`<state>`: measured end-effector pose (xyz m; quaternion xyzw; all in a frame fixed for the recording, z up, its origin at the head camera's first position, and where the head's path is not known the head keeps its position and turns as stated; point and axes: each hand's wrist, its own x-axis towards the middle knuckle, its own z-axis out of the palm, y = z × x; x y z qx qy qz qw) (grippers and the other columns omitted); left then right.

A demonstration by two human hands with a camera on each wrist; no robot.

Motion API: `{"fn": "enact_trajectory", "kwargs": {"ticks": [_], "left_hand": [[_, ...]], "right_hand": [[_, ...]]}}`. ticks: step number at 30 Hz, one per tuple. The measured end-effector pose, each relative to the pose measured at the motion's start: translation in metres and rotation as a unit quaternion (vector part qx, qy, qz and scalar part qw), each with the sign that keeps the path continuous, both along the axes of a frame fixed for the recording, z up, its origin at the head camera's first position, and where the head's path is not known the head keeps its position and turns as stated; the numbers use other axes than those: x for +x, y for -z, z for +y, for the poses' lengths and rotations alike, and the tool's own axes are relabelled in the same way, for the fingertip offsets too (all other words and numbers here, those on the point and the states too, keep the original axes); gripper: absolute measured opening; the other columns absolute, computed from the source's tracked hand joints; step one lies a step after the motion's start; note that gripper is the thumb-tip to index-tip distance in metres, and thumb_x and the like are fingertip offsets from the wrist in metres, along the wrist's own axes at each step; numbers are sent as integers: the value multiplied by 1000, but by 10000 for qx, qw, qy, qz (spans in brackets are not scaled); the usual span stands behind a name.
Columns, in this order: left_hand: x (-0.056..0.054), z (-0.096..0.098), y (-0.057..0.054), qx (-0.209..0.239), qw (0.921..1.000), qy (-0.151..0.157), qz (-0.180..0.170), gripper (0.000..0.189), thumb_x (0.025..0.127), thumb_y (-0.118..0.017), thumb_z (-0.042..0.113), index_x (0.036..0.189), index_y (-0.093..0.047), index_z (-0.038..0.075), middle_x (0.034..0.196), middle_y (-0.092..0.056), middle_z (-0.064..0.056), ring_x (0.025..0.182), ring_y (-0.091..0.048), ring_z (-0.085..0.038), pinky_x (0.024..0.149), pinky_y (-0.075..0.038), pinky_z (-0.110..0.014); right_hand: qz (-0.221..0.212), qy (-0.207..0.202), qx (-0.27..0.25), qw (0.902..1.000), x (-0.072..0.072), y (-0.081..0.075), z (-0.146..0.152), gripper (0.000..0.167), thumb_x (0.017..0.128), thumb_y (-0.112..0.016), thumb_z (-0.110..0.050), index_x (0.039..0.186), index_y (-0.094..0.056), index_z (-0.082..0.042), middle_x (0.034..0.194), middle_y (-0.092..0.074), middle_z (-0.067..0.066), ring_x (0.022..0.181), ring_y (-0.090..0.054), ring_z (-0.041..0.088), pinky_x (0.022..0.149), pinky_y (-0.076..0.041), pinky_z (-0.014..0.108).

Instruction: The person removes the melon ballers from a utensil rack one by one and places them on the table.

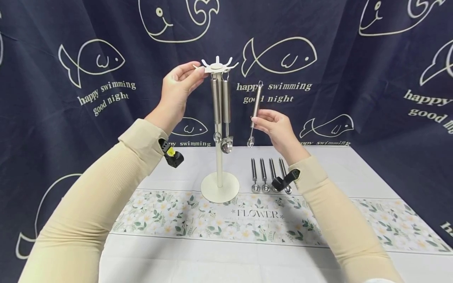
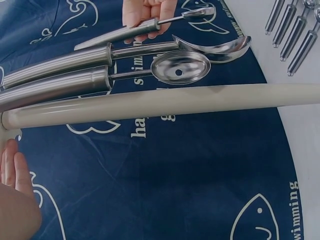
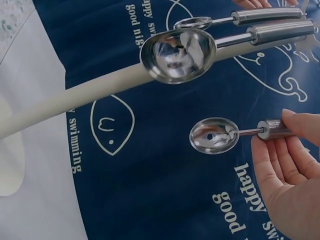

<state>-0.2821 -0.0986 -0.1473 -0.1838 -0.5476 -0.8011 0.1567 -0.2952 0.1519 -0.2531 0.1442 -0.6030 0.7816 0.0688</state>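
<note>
My left hand pinches a hook at the top of a cream utensil stand. From other hooks hang an oval melon baller, with a small hole in its bowl, and a larger scoop; both have steel handles. To the right of the stand, my right hand holds another melon baller by the lower part of its handle, between thumb and fingers. That one is nearly upright, bowl down and ring end up, apart from the stand.
Several steel scoops lie in a row on the white table, right of the stand's round base. Across the table runs a flowered band. Behind hangs a dark blue curtain with fish drawings.
</note>
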Motion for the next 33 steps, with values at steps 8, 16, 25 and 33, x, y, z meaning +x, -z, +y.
{"fn": "enact_trajectory", "kwargs": {"ticks": [8,16,25,33], "left_hand": [[0,0,1,12,10000,-14,19,22,86,-70,-1,106,-62,-2,88,-70,-5,83,-71,-13,100,-52,-29],[-1,0,3,-75,9999,-33,100,22,86,-70,1,106,-62,-1,88,-70,-5,85,-70,-14,99,-53,-28],[-1,0,4,-167,9997,-128,112,22,86,-70,1,106,-62,0,89,-70,-4,90,-71,-18,100,-52,-30],[-3,1,4,-166,9996,-162,135,25,85,-72,1,108,-63,-3,89,-70,-6,88,-71,-16,99,-53,-29]], "right_hand": [[-70,62,-140,9999,1,8,13,21,86,-65,9,103,-63,-4,85,-67,1,79,-69,11,79,-60,22],[-255,260,26,9993,-2,17,29,23,86,-67,6,106,-59,-2,84,-67,-2,80,-69,9,80,-59,20],[-452,461,189,9977,0,31,57,22,86,-68,5,103,-59,-5,82,-67,-3,75,-69,8,78,-59,20],[-779,683,457,9936,0,57,76,23,87,-66,5,108,-56,0,78,-67,-7,72,-68,4,75,-59,17]]}}
